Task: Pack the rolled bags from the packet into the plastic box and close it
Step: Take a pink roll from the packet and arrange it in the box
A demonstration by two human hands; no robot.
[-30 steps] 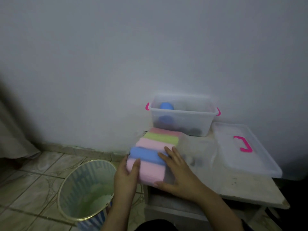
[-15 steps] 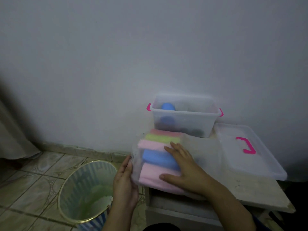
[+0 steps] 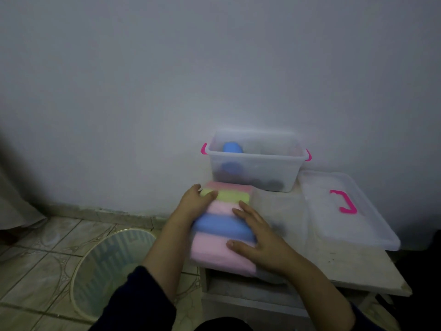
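The packet (image 3: 224, 225) of pink, blue and green rolled bags lay at centre frame on the surface (image 3: 346, 263). The right hand (image 3: 260, 242) lay flat on it, grip released; the left hand (image 3: 194, 203) curled round its far left end. The plastic box (image 3: 256, 161) stood behind, lid (image 3: 343, 209) right. Steadying the packet while drawing out one roll would work best.

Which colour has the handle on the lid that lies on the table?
Bright pink. The handle on the clear lid shows in the head view.
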